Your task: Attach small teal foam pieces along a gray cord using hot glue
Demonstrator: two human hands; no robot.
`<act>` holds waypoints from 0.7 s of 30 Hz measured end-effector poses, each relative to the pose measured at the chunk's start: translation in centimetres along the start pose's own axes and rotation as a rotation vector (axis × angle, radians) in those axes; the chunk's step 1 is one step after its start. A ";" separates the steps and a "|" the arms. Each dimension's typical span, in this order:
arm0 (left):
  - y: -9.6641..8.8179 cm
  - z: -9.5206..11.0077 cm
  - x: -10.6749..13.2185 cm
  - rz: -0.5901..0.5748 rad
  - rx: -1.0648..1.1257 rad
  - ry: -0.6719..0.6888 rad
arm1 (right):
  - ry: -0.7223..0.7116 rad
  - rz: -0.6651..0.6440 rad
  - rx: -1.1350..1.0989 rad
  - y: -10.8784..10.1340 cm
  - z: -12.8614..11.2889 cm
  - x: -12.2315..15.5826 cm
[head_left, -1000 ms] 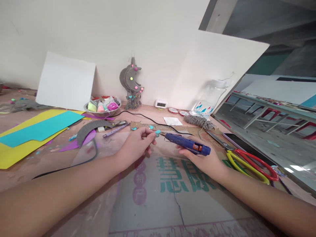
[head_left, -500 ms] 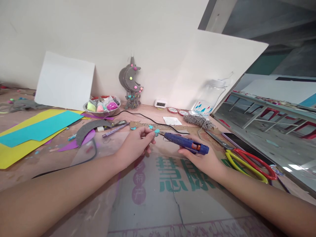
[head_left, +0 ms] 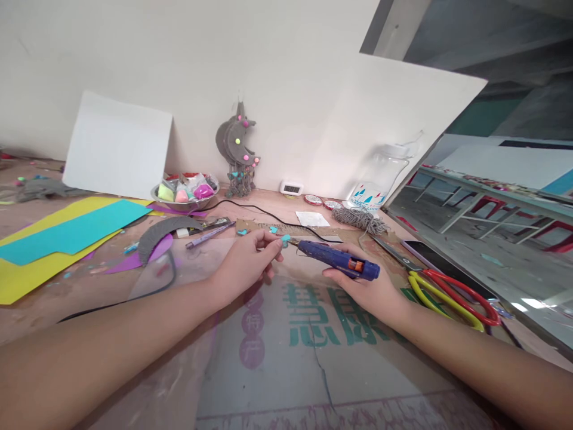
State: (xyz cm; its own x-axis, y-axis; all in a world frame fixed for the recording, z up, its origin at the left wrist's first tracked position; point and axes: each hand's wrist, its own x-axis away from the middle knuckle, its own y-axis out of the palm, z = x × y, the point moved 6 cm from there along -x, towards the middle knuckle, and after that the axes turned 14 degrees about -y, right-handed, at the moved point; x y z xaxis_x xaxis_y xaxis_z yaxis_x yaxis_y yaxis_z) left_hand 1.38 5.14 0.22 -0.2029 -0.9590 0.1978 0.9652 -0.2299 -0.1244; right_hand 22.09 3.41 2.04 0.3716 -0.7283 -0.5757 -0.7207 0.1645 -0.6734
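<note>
My left hand (head_left: 250, 260) pinches a small teal cutout (head_left: 285, 239) between thumb and fingertips. In my right hand (head_left: 364, 289) is a blue hot glue gun (head_left: 338, 258), its nozzle pointing left and at or very near the cutout; whether they touch I cannot tell. Two more teal heart-like cutouts, one a left piece (head_left: 242, 232) and the other a middle piece (head_left: 273, 229), lie just beyond my left hand. Below both hands spreads a clear plastic sheet (head_left: 268, 382) printed with green and purple characters.
To the right lie scissors (head_left: 452, 295), a phone (head_left: 447, 269) and grey yarn (head_left: 360, 220). A plastic jar (head_left: 378, 179) and a small clock (head_left: 290, 188) stand by the wall. On the left are a metal bowl (head_left: 183, 206), a grey crescent (head_left: 163, 234) and coloured sheets (head_left: 76, 230).
The teal cutout in my left hand has turned slightly and sits a touch nearer the glue gun's nozzle. Otherwise both hands stay almost still.
</note>
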 end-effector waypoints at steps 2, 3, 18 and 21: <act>0.0 0.0 0.0 0.003 -0.009 0.006 | -0.001 0.002 -0.003 0.0 0.1 0.0; 0.0 0.0 0.0 0.004 -0.013 0.006 | -0.001 0.005 -0.005 0.0 0.1 0.0; 0.0 0.0 -0.1 0.004 -0.015 0.009 | -0.019 -0.018 -0.010 0.1 -0.5 -0.2; 0.0 0.0 0.1 0.010 -0.013 -0.020 | -0.019 -0.022 -0.015 0.2 -0.3 -0.1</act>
State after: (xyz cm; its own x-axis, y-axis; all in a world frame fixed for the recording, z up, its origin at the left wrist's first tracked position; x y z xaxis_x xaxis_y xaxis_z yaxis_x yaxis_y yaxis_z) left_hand 1.33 5.08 0.22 -0.1896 -0.9578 0.2160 0.9649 -0.2224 -0.1393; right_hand 21.72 3.29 2.07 0.3985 -0.7186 -0.5700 -0.7211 0.1385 -0.6788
